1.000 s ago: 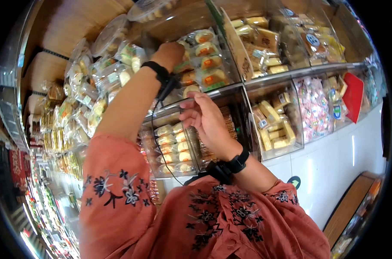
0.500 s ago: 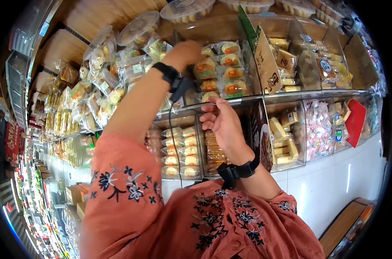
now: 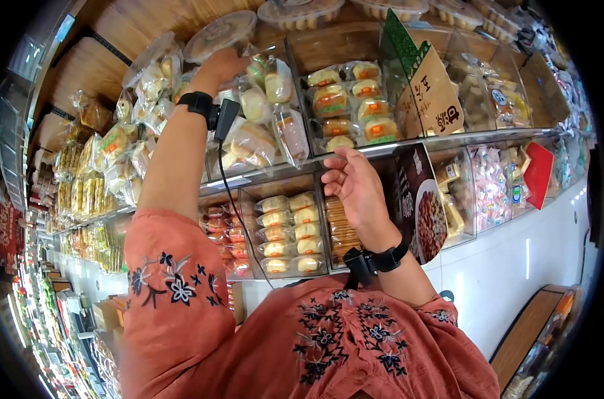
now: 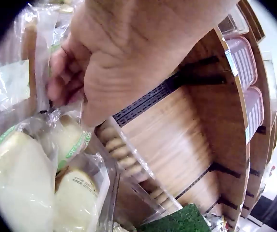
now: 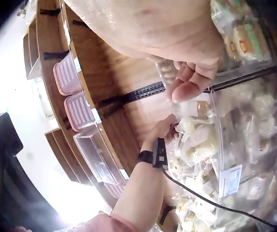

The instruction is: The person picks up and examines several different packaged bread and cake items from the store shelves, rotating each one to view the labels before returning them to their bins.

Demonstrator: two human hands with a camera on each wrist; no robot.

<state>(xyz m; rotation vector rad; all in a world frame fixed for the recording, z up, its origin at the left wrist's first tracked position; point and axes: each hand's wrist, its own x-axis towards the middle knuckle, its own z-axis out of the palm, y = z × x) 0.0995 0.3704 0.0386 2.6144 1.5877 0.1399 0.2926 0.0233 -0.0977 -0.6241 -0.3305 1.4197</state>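
Observation:
In the head view my left hand [image 3: 221, 68] is over a heap of wrapped buns and breads [image 3: 252, 136] in a clear bin. The left wrist view has its fingers [image 4: 56, 89] bent at the wrapper edges, between a bag with a white label [image 4: 14, 84] and wrapped buns with green print [image 4: 71, 137]. I cannot tell if a wrapper is pinched there. My right hand [image 3: 358, 183] holds nothing, its fingers loosely curled near the shelf's front edge, below a bin of wrapped buns in rows [image 3: 368, 106].
Clear dividers separate the bins. A brown sign [image 3: 429, 100] stands right of the bun rows, and a dark sign [image 3: 421, 206] beside my right hand. Round lidded tubs [image 3: 221, 36] line the back. A thin cable [image 3: 230, 193] hangs from my left wrist.
My left hand has gone from the bin of bun rows leftward to the heap of wrapped breads. My right hand stays near the shelf edge, fingers loosely curled. The head view has shifted.

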